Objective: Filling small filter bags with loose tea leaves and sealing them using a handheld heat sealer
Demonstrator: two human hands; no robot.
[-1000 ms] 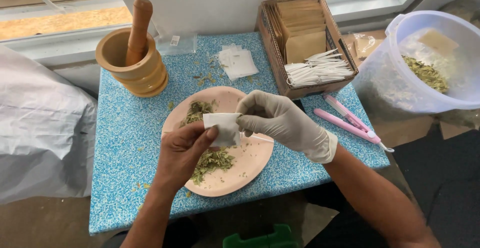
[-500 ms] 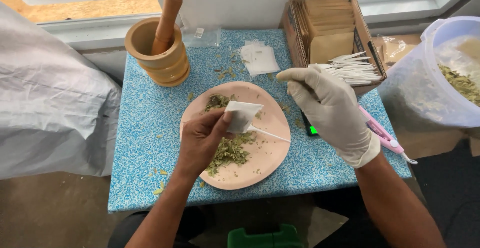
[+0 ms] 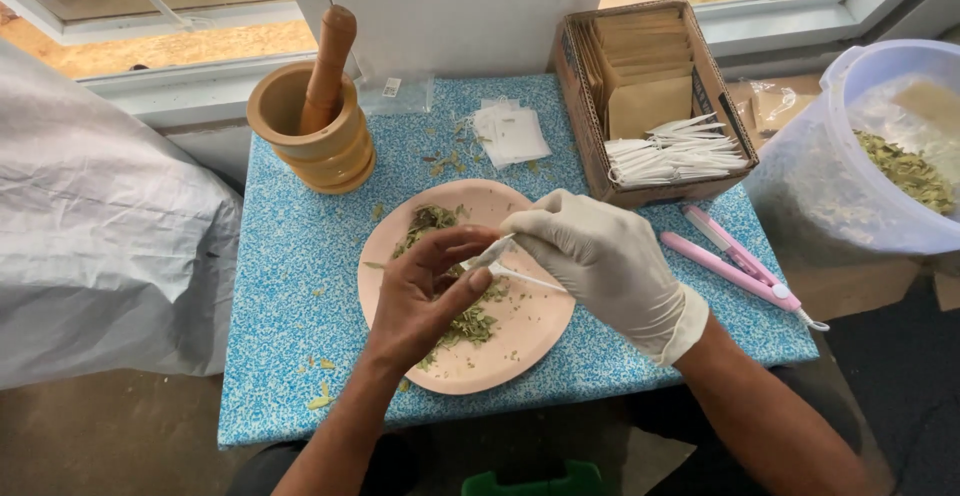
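- We cannot make out the whole white sachet [image 3: 487,254]: the fingers of both hands cover most of it, and only a corner and a thin white string trailing toward the plate's middle show.
- The tub [image 3: 880,156] is cut off at the right edge; the window sill behind is partly out of view.
- Our left hand [image 3: 425,296], bare, is curled with thumb and fingertips pinched on the sachet above the plate [image 3: 530,331].
- Our right hand [image 3: 600,256], in a white glove, is closed on the sachet's other end; the two hands meet there.
- The pink plate holds a loose heap of dried green herb [image 3: 440,226].
- The wooden mortar [image 3: 310,136] holds a pestle, leaning.
- The cardboard box [image 3: 650,86] holds brown envelopes and white strips.
- The tub holds more herb.
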